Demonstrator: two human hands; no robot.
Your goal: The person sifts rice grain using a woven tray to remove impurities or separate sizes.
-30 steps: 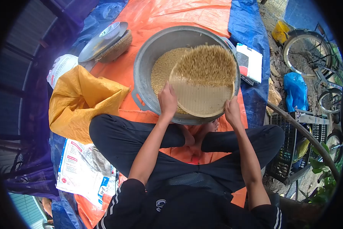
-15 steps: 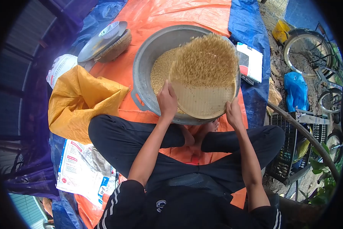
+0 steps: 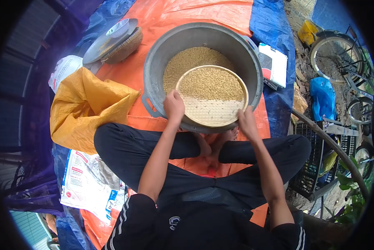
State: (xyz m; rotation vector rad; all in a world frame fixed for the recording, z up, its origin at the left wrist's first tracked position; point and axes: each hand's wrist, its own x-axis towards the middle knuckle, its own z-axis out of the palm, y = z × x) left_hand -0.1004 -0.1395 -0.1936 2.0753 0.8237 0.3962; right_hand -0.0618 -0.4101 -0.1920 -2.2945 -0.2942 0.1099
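Observation:
My left hand (image 3: 173, 106) grips the left rim of a round woven winnowing basket (image 3: 212, 111), and my right hand (image 3: 247, 121) is closed on its lower right rim. Unhusked grain (image 3: 214, 83) lies over the far part of the basket; its near part shows bare weave with a few dark specks. The basket is over the near side of a large grey metal basin (image 3: 151, 62). More grain (image 3: 195, 56) covers the basin's floor. My thumbs show on the rim, while the other fingers are partly hidden beneath it.
A yellow-orange sack (image 3: 91, 110) stands left of the basin. Behind it a bowl (image 3: 118, 28) rests on a metal lid (image 3: 108, 43) atop a woven basket (image 3: 124, 48). Printed bags (image 3: 85, 179) lie at lower left. A black crate (image 3: 307, 162) and bicycle (image 3: 339, 56) are at right.
The grain that was in the air above the basket has come down onto its far part. The basket has dropped lower and nearer to me, with both hands still on it.

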